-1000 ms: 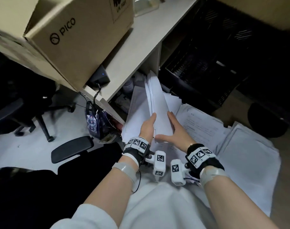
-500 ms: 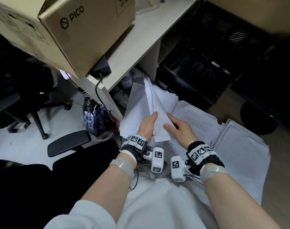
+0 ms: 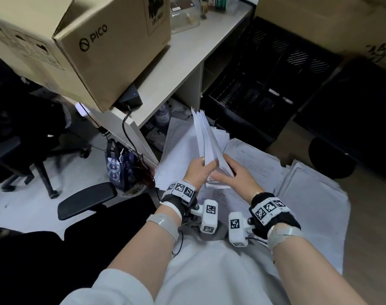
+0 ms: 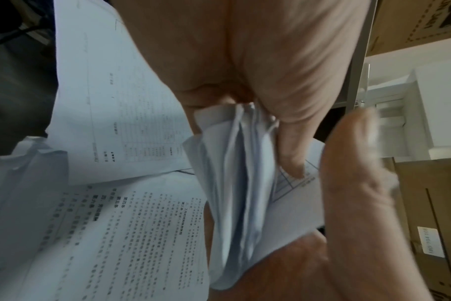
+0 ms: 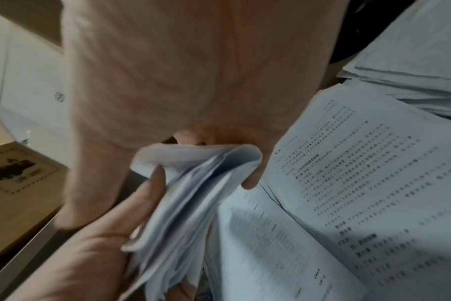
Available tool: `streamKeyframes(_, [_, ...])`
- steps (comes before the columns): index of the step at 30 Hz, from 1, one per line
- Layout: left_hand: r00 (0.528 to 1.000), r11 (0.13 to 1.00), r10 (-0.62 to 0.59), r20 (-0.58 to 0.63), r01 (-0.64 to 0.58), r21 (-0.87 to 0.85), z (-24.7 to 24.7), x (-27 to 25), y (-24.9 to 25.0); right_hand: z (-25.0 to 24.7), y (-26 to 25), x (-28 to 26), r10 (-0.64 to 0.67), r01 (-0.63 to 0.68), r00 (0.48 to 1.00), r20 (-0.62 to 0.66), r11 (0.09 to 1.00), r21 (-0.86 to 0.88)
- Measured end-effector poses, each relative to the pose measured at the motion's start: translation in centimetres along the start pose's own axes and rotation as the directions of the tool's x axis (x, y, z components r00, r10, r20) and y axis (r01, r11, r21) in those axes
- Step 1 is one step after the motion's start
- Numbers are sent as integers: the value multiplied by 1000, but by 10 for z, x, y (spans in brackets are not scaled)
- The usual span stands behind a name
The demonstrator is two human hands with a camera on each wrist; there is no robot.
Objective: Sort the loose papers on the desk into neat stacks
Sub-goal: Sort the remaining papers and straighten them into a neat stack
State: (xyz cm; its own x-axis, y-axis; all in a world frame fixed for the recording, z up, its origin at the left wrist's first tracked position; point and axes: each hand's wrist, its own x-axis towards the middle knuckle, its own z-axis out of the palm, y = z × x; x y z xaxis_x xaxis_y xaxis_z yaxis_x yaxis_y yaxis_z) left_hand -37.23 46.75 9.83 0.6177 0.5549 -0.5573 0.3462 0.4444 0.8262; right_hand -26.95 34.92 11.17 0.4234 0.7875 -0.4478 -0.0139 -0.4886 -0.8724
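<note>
A sheaf of white papers (image 3: 206, 139) stands on edge between my two hands, its sheets fanned apart at the top. My left hand (image 3: 198, 170) grips its left side, thumb on top. My right hand (image 3: 231, 175) holds the right side, fingers along the sheets. In the left wrist view the sheaf (image 4: 234, 183) is pinched between thumb and palm. The right wrist view shows the same sheaf (image 5: 191, 193) bent between both hands. Printed pages (image 3: 258, 164) lie flat underneath. A thick stack of papers (image 3: 315, 201) lies to the right.
A PICO cardboard box (image 3: 99, 53) sits on a white desk (image 3: 187, 56) at upper left. Black trays (image 3: 264, 84) stand behind the papers. A black chair armrest (image 3: 86, 199) is at left. A bag (image 3: 119, 164) and cables hang below the desk.
Both hands have slid closer together at the sheaf's lower end, and its sheets have fanned further apart at the top. The view has shifted slightly.
</note>
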Motion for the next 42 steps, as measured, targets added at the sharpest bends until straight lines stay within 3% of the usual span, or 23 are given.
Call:
streamKeyframes(3, [999, 998, 22, -35, -20, 59, -1, 2, -6, -1, 6, 3, 81, -79, 996, -33, 996, 48])
streamKeyframes(6, [994, 998, 44, -95, -40, 42, -5, 3, -10, -7, 8, 8, 228, -156, 939, -259, 950, 272])
streamKeyframes(8, [990, 999, 36, -135, -35, 10, -8, 5, -9, -14, 7, 6, 207, -76, 897, -391, 943, 324])
streamKeyframes(12, [984, 997, 53, -171, -64, -54, -14, 12, -6, -25, 7, 2, 124, 42, 856, -501, 951, 306])
streamKeyframes(16, [979, 991, 56, -196, -79, -111, -14, 17, -8, -29, 3, 5, 120, 16, 874, -471, 962, 274])
streamKeyframes(25, [994, 955, -37, -99, 6, -296, 5, 23, -1, -21, -30, 11, -10, 84, 923, -385, 981, 175])
streamKeyframes(29, [987, 966, -47, -155, 6, -258, 3, 29, 4, -27, -30, 15, 4, 66, 937, -350, 980, 188])
streamKeyframes(37, [997, 887, -76, -34, 52, -459, 7, 25, 9, -21, -28, 22, 84, 11, 945, -316, 958, 285])
streamKeyframes(42, [998, 932, -49, -46, 29, -362, 7, 23, 3, -11, -27, 26, 124, -24, 948, -293, 947, 321])
